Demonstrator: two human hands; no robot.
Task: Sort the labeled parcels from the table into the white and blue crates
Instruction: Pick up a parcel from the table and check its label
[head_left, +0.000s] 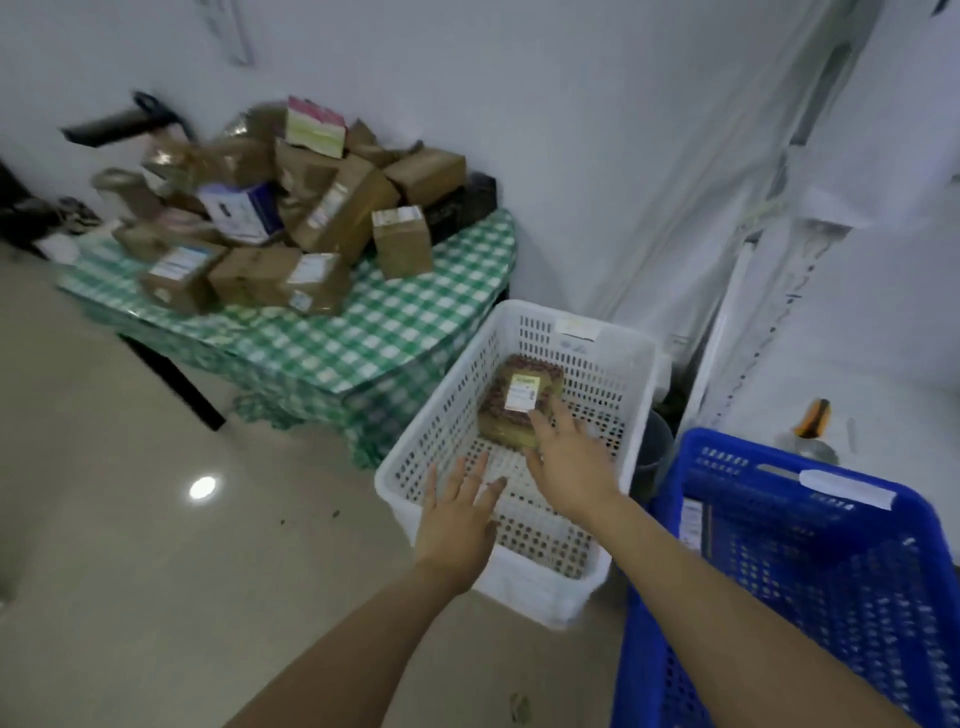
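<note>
A white crate (441, 415) stands on the floor beside the table. Inside it lies one brown wrapped parcel (506, 421) with a white label on top. My right hand (569, 462) hovers over the crate with fingers straight, its fingertips at the parcel's near edge. My left hand (460, 512) is spread open above the crate's near left rim and holds nothing. A blue crate (701, 519) stands to the right with a labeled parcel (691, 522) against its left wall. Several brown labeled parcels (270, 218) are heaped on the table with the green checked cloth (389, 332).
A white wall and plastic sheeting rise behind the crates. An orange and black tool (813, 421) lies on a white surface beyond the blue crate. Dark items (36, 218) sit at the table's far left. Beige tiled floor (156, 519) spreads to the left.
</note>
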